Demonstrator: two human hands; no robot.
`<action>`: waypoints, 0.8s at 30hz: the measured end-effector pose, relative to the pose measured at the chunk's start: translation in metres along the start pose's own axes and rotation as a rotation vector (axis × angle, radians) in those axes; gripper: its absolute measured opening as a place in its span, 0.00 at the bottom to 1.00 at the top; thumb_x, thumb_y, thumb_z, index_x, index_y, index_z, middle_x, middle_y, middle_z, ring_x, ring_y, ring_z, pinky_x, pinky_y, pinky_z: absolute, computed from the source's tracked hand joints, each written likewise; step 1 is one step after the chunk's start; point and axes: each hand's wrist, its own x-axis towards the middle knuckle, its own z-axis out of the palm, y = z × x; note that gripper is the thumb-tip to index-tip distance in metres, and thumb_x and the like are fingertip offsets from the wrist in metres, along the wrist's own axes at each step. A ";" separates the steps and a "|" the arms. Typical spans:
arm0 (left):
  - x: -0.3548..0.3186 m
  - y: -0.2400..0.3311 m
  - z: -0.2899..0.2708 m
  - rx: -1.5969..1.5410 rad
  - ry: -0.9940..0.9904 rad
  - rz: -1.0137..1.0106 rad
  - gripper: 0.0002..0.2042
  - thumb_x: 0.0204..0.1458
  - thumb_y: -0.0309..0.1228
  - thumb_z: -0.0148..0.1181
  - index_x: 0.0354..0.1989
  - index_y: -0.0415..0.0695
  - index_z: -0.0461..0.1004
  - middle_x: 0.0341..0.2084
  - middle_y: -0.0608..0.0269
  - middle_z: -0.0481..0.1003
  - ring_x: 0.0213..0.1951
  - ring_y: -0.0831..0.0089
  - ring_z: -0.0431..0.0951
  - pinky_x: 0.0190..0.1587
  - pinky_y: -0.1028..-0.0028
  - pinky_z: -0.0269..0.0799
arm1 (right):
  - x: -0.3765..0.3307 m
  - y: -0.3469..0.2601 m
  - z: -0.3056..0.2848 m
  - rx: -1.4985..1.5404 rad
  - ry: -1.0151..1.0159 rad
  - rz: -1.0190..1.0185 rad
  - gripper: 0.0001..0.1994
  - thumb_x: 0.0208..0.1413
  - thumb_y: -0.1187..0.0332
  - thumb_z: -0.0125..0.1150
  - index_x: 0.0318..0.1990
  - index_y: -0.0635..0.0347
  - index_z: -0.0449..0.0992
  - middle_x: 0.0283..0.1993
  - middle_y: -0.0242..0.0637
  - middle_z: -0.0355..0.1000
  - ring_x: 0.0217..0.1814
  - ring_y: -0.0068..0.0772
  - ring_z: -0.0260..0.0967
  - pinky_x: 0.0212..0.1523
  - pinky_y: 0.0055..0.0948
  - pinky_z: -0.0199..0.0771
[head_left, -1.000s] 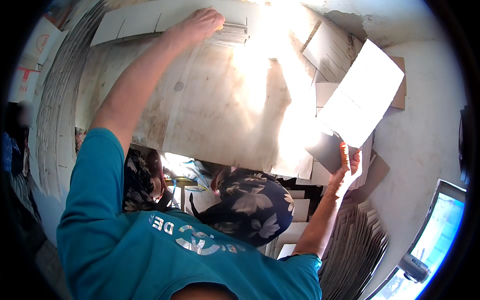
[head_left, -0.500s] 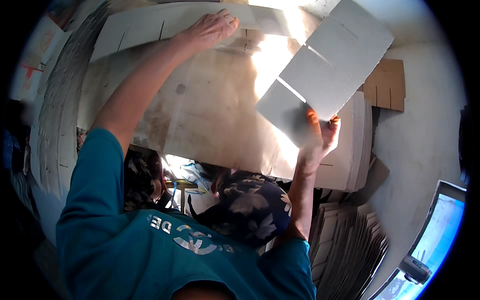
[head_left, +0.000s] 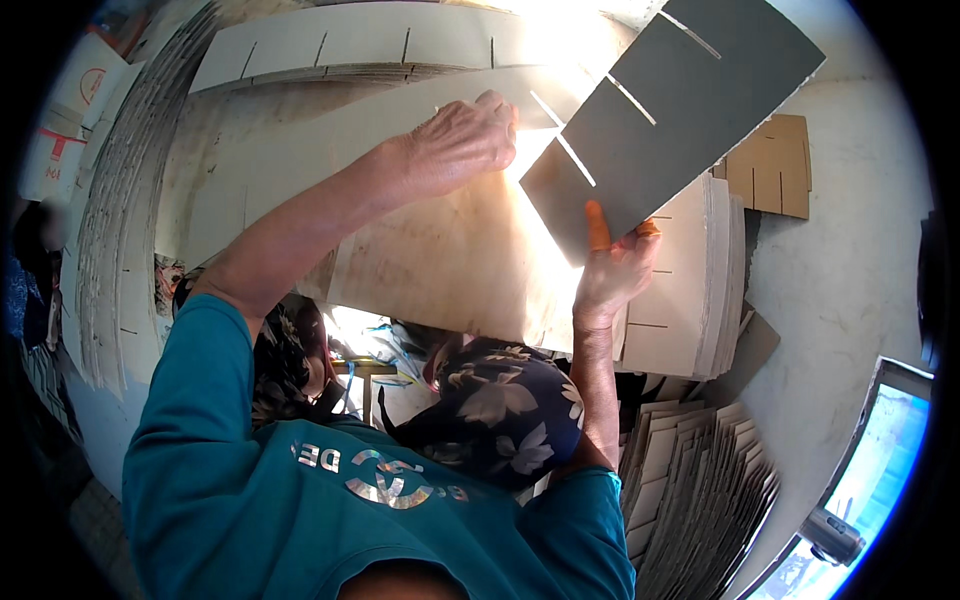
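Right hand point(head_left: 612, 268) pinching the low corner of a grey slotted card sheet point(head_left: 668, 112), held up and tilted over a thick stack of cream sheets point(head_left: 690, 290). Left hand point(head_left: 460, 142) pressed flat, fingers together, on a long pale strip point(head_left: 330, 140). White package with red marks point(head_left: 72, 105) far left. Small brown slotted card point(head_left: 772, 168) lying on the right.

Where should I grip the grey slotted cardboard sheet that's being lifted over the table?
Grip the grey slotted sheet at its near lower corner, coming from below, as the right hand does now. That edge looks slot-free, while the cuts run in from the long left side. The left hand could steady that slotted edge, since the sheet tilts up and away.
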 end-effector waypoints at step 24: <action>-0.013 0.036 -0.021 0.100 0.155 0.329 0.08 0.33 0.21 0.60 0.23 0.28 0.75 0.24 0.58 0.69 0.29 0.73 0.67 0.19 0.81 0.67 | 0.041 -0.025 -0.022 0.042 -0.289 0.402 0.18 0.47 0.65 0.70 0.40 0.69 0.72 0.21 0.33 0.71 0.13 0.17 0.61 0.13 0.20 0.60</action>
